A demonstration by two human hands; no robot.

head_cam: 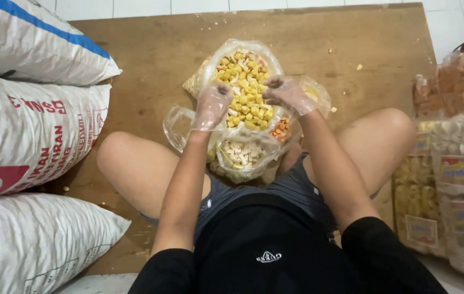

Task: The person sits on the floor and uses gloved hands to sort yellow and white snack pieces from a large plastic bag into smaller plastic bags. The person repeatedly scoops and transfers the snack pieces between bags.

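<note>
Item: clear thin plastic bag of small yellow, white and orange cracker pieces [245, 87], lying open on the brown wooden board [150, 49] between my knees. I judge it light, limp and slippery; the film would crease and sag, and the contents look brittle and loose enough to spill. Best hold, in my view: the film at the mouth's two sides, not the filled belly.

My left hand [211, 106], in a thin clear glove, has fingers curled onto the bag's left edge; whether they pinch the film I cannot tell. My right hand [288, 93], gloved likewise, rests on the right edge, fingers bent and slightly apart.

Beneath: a second clear bag of pale pieces [241, 155].

Left: stacked white woven sacks [30, 130].

Right: sealed packets of white and orange crackers [460, 141].
</note>
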